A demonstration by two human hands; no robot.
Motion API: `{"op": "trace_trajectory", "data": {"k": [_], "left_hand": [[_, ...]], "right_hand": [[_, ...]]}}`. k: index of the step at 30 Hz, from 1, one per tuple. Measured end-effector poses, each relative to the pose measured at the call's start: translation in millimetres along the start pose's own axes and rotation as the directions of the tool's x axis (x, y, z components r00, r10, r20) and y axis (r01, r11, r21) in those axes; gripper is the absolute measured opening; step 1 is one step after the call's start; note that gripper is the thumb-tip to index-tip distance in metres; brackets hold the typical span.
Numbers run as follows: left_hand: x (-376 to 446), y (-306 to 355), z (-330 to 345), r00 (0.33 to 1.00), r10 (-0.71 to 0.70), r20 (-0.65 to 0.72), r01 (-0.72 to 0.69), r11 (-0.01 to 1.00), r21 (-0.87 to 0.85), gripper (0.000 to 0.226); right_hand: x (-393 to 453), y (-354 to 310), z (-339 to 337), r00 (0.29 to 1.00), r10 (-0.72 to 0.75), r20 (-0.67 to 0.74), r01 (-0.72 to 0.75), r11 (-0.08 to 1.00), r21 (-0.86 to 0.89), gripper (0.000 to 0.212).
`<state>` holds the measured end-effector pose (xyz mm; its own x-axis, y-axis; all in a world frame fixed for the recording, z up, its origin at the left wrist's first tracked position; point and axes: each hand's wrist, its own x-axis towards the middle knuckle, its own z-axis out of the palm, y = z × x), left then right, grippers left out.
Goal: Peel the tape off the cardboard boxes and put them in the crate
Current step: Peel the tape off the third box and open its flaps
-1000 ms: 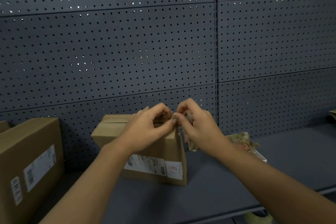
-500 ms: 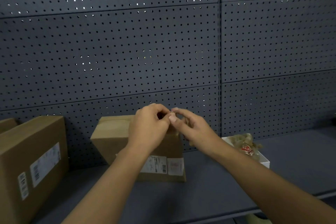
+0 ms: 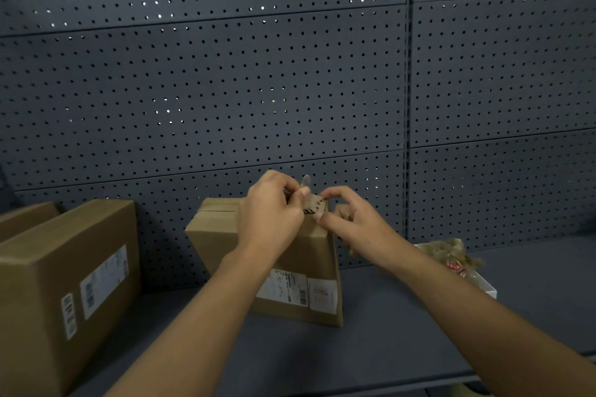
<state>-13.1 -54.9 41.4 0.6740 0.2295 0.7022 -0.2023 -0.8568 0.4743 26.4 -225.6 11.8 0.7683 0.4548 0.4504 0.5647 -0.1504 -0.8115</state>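
Note:
A brown cardboard box with white shipping labels stands on the dark shelf, against the pegboard wall. At its top right corner a strip of brown tape is partly lifted. My left hand pinches that strip between thumb and fingers. My right hand rests at the same corner, its thumb and forefinger curled around the tape's other edge. A clear sliver of tape sticks up above my left fingers.
A larger labelled cardboard box stands at the left, with another box edge behind it. At the right, a white tray holds crumpled peeled tape. The perforated wall closes off the back.
The view has shifted slightly. Both hands stayed at the box's top right corner, and the tape strip now stands lifted between them.

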Motion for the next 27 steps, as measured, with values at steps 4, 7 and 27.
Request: {"op": "trace_trajectory", "data": {"k": [4, 7, 27], "left_hand": [[3, -1, 1, 0.999, -0.032, 0.011, 0.032, 0.999, 0.005, 0.016], [2, 2, 0, 0.999, -0.04, 0.034, 0.038, 0.997, 0.07, 0.016], [-9, -6, 4, 0.993, 0.099, 0.062, -0.103, 0.993, 0.066, 0.027]], "right_hand": [[-1, 0, 3, 0.999, -0.008, -0.036, 0.007, 0.999, -0.035, 0.033], [-2, 6, 8, 0.992, -0.056, -0.114, 0.04, 0.989, -0.144, 0.033], [10, 6, 0, 0.988, -0.145, -0.054, 0.144, 0.989, -0.023, 0.012]]}}
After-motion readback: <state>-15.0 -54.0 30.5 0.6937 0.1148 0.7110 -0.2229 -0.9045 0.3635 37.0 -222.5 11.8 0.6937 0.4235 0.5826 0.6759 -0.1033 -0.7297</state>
